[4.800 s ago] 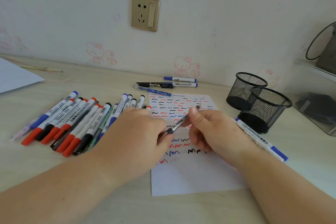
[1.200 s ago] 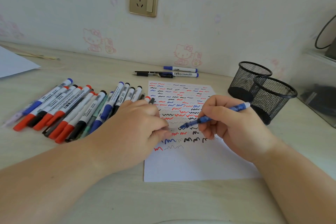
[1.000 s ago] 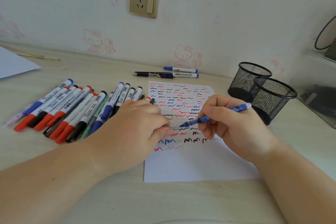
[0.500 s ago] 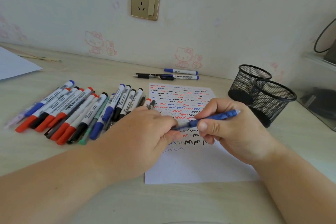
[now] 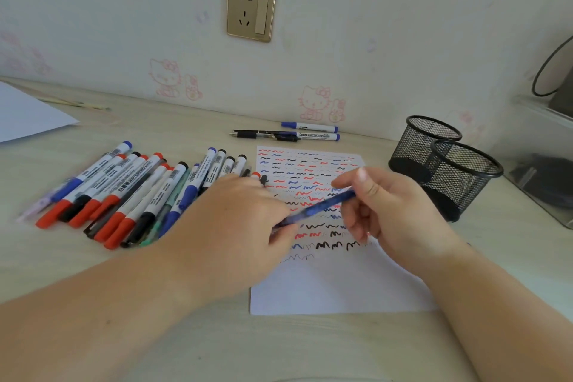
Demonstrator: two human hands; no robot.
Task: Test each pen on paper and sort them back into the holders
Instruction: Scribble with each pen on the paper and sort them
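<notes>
A white paper sheet (image 5: 338,285) covered in red, blue and black squiggles lies on the desk. Above it I hold a blue pen (image 5: 322,206), blurred. My left hand (image 5: 235,226) pinches its lower left end. My right hand (image 5: 390,214) is at the pen's upper right end with fingers loosened and the forefinger raised; its hold on the pen is unclear. Several red, blue and black markers (image 5: 133,192) lie in a row to the left. Two black mesh holders (image 5: 465,177) stand at the right.
Two blue-capped markers and a black pen (image 5: 288,133) lie by the wall behind the sheet. Another white sheet (image 5: 28,115) lies at the far left. A clear box (image 5: 545,170) stands right of the holders. A wall socket (image 5: 251,9) is above.
The right hand stopped writing and lifted the blue pen off the sheet. The left hand took its lower end. The right fingers have since loosened.
</notes>
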